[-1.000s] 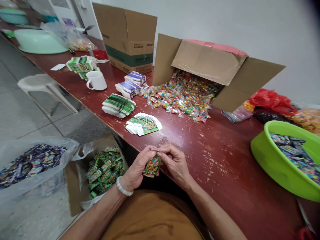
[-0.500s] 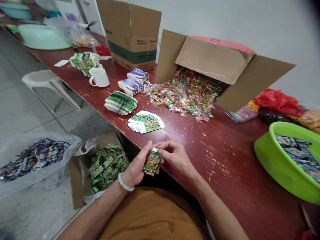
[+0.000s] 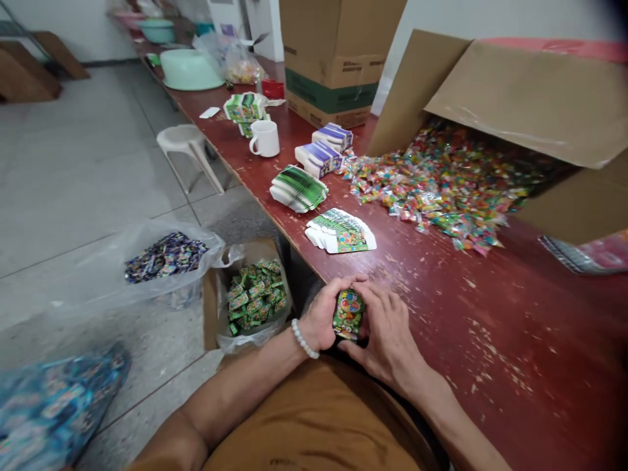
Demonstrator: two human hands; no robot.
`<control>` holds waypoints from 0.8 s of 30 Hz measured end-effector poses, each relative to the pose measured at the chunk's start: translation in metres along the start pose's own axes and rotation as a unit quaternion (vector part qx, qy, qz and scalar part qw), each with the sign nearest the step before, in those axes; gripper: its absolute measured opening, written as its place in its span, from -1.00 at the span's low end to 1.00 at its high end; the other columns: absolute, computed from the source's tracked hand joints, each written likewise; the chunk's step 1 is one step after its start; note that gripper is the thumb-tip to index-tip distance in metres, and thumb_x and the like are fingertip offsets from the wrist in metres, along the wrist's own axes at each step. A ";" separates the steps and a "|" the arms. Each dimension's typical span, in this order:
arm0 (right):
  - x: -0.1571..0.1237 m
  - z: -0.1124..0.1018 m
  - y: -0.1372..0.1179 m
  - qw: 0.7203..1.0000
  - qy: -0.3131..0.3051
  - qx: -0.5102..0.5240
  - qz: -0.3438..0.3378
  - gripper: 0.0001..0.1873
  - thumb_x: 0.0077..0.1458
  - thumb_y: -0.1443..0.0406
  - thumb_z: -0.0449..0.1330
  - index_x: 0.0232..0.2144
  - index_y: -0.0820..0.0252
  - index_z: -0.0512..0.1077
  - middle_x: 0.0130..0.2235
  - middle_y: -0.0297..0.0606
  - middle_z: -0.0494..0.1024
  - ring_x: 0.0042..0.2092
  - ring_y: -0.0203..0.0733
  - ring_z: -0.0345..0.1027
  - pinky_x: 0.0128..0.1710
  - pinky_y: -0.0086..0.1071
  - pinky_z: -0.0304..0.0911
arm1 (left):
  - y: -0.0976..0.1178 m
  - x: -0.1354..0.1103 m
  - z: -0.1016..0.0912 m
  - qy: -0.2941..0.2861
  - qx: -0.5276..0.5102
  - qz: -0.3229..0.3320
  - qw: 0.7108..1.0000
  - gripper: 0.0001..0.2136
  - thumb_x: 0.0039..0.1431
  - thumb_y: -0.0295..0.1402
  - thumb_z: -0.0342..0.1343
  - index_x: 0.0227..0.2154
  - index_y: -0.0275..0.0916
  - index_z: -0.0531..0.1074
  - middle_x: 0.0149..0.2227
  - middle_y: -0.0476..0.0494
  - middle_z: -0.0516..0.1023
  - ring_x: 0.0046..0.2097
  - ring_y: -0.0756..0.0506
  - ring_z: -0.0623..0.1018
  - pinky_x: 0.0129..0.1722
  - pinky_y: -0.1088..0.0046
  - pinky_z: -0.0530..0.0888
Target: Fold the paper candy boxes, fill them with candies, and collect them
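Between my two hands is a small green printed candy box [image 3: 348,313], its colourful face turned up toward me. My left hand [image 3: 324,317], with a beaded bracelet at the wrist, is wrapped round the box's left side. My right hand [image 3: 390,327] is curled about the other side, fingers at the top end and thumb near the bottom end. Just beyond them on the red table [image 3: 441,314] lies a fan of flat green-and-white cartons [image 3: 341,232]. A thicker stack of green cartons [image 3: 299,188] rests behind it.
Wrapped candies [image 3: 432,190] spill from a tipped cardboard box [image 3: 520,98]. Purple cartons [image 3: 318,157], a white mug [image 3: 265,139] and a tall box [image 3: 338,65] stand further back. On the floor at left are a lined carton of green boxes [image 3: 258,297], a plastic bag [image 3: 112,275] and a stool [image 3: 184,140].
My right hand has gone from pinching the box's top end to curling round its side. The view has swung left, so the green basin is out of sight.
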State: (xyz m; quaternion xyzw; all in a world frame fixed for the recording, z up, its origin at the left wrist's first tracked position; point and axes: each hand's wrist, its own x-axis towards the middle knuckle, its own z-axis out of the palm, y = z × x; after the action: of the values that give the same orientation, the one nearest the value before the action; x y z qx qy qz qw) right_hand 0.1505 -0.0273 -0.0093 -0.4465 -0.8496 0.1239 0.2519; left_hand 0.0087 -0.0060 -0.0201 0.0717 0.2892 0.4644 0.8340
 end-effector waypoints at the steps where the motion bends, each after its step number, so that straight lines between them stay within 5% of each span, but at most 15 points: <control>1: 0.002 0.001 -0.001 1.000 0.004 -0.024 -0.013 -0.15 -0.15 0.25 0.32 0.21 0.16 0.13 0.15 0.05 0.36 0.13 0.24 0.19 0.08 0.11 0.12 | -0.002 0.000 0.000 0.008 0.000 0.023 1.000 -0.71 0.12 -0.31 0.09 -0.10 -0.28 0.49 -0.42 -0.10 0.58 -0.50 -0.04 0.52 -0.49 0.46 0.43; 5: 0.012 0.008 -0.001 0.997 0.020 -0.024 -0.065 -0.23 -0.18 0.27 0.26 0.13 0.18 0.19 0.08 0.03 0.41 0.06 0.20 0.25 0.06 0.06 0.12 | -0.004 -0.002 -0.001 0.016 0.018 0.061 0.998 -0.74 0.15 -0.24 0.13 -0.20 -0.31 0.50 -0.33 -0.14 0.60 -0.33 -0.07 0.57 -0.31 0.45 0.47; 9: 0.019 0.022 -0.004 0.997 0.014 0.070 -0.036 -0.29 -0.16 0.26 0.25 0.10 0.18 0.20 0.00 -0.01 0.42 0.00 0.14 0.32 0.01 0.01 0.23 | 0.003 -0.009 -0.012 0.039 0.057 0.066 0.995 -0.67 0.08 -0.14 0.24 -0.20 -0.26 0.45 -0.34 -0.09 0.56 -0.34 -0.07 0.56 -0.33 0.44 0.47; 12: 0.023 0.028 -0.004 0.992 -0.041 0.116 -0.019 -0.17 -0.08 0.18 0.29 0.21 0.19 0.08 0.08 0.02 0.36 0.07 0.13 0.29 0.04 0.01 0.26 | 0.015 -0.021 -0.035 0.070 0.125 0.085 0.986 -0.64 0.01 -0.27 0.28 -0.13 -0.22 0.40 -0.37 -0.03 0.52 -0.42 -0.04 0.52 -0.45 0.47 0.44; 14: 0.030 0.027 0.005 0.992 -0.050 0.117 -0.020 -0.08 -0.05 0.08 0.32 0.26 0.19 0.02 0.17 0.06 0.26 0.16 0.16 0.20 0.09 0.03 0.23 | 0.029 -0.034 -0.058 0.121 0.243 0.116 0.955 -0.61 0.11 -0.19 0.17 -0.01 -0.16 0.33 -0.36 -0.05 0.51 -0.44 -0.08 0.52 -0.47 0.41 0.44; 16: 0.044 0.022 0.024 0.994 -0.013 0.108 0.016 -0.15 0.02 0.03 0.28 0.24 0.19 0.07 0.17 0.06 0.27 0.16 0.14 0.20 0.08 0.02 0.24 | 0.046 -0.045 -0.083 0.224 0.428 0.222 0.847 -0.63 0.16 -0.20 0.11 0.02 -0.14 0.33 -0.26 -0.11 0.52 -0.29 -0.13 0.54 -0.31 0.31 0.48; 18: 0.062 0.018 0.051 0.990 0.047 0.095 0.089 -0.31 0.11 0.04 0.20 0.19 0.21 0.17 0.07 0.03 0.37 0.04 0.09 0.30 0.00 -0.02 0.29 | 0.063 -0.050 -0.100 0.313 0.617 0.322 0.646 -0.65 0.11 -0.22 0.12 -0.03 -0.18 0.42 -0.12 -0.26 0.51 -0.08 -0.30 0.52 -0.09 0.09 0.44; 21: 0.092 0.018 0.088 0.980 0.090 0.066 0.164 -0.42 0.14 0.05 0.15 0.11 0.29 0.29 -0.01 0.06 0.40 -0.06 0.05 0.35 -0.10 -0.10 0.32 | 0.077 -0.041 -0.092 0.287 0.676 0.372 0.568 -0.62 0.12 -0.27 0.11 0.02 -0.19 0.44 0.07 -0.35 0.43 0.15 -0.38 0.36 0.18 0.02 0.22; 24: 0.109 0.027 0.106 0.972 0.080 -0.037 0.220 -0.39 0.09 0.00 0.20 0.05 0.31 0.37 0.03 0.10 0.38 0.01 0.14 0.27 -0.07 -0.05 0.23 | 0.076 -0.010 -0.056 0.222 0.771 0.408 0.435 -0.59 0.25 -0.27 -0.01 0.13 -0.22 0.38 0.15 -0.36 0.37 0.17 -0.31 0.34 0.19 0.06 0.24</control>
State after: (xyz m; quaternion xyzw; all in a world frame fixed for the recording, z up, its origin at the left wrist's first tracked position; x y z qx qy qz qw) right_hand 0.1575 0.1234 -0.0437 -0.6397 -0.7118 0.1080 0.2690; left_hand -0.0819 0.0197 -0.0319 0.6895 0.6398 0.3353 0.0532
